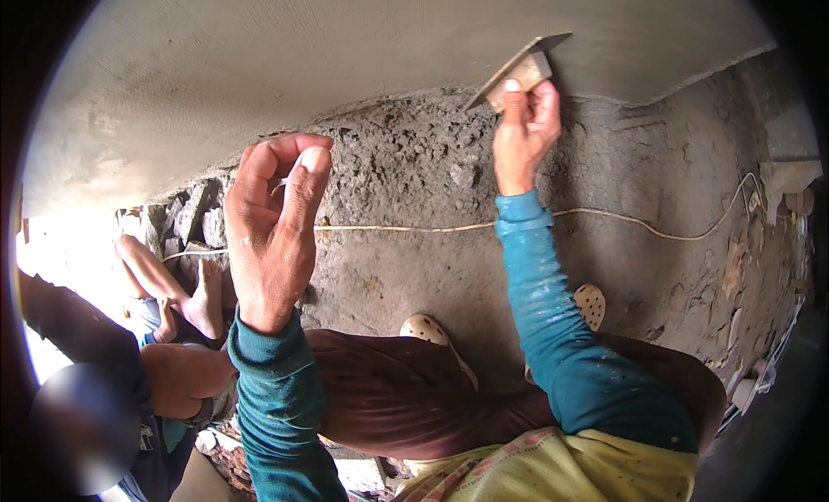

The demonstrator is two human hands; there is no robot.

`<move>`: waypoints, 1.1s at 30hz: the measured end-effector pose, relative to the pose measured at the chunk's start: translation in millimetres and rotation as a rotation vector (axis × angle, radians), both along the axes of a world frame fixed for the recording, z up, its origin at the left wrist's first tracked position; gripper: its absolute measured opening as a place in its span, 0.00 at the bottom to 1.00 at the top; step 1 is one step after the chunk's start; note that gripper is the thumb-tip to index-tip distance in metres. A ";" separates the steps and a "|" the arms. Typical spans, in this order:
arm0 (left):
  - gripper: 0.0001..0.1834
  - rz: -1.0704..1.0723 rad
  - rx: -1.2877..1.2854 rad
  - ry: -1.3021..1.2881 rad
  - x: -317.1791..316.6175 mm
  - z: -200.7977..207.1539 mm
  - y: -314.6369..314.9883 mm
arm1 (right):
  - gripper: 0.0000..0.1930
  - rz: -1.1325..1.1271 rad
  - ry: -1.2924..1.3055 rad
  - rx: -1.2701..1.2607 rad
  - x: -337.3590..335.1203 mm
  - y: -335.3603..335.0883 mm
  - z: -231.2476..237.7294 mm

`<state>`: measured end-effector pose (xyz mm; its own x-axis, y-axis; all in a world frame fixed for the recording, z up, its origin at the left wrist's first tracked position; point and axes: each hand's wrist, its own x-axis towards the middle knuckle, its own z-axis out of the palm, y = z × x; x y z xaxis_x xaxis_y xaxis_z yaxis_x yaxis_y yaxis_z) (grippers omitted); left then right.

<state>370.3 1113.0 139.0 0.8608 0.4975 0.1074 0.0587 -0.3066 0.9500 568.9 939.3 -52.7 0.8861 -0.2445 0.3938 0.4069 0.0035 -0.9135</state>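
My right hand (523,141) grips a plastering trowel (525,68) by its pale, block-like handle, thumb laid along it. The trowel's thin dark blade is tilted, seen nearly edge-on, close against the smooth grey plastered wall (363,35); whether it touches cannot be told. My left hand (275,217) is raised, its fingers curled and the thumb tip pressed to the index finger. Anything inside that pinch is hidden. Beneath the plaster's lower edge lies a strip of crumbly grey mortar (406,161), between my two hands.
A pale cable (622,219) runs across the ground below the wall. Broken stones (194,221) are piled at the left. Another person (186,372) sits at the lower left, with further bare legs (164,282) beyond. My perforated clogs (425,331) stand on the ground.
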 end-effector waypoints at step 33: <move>0.11 0.149 0.012 -0.047 -12.6 0.1 24.4 | 0.19 0.475 0.403 0.719 -82.2 130.5 26.7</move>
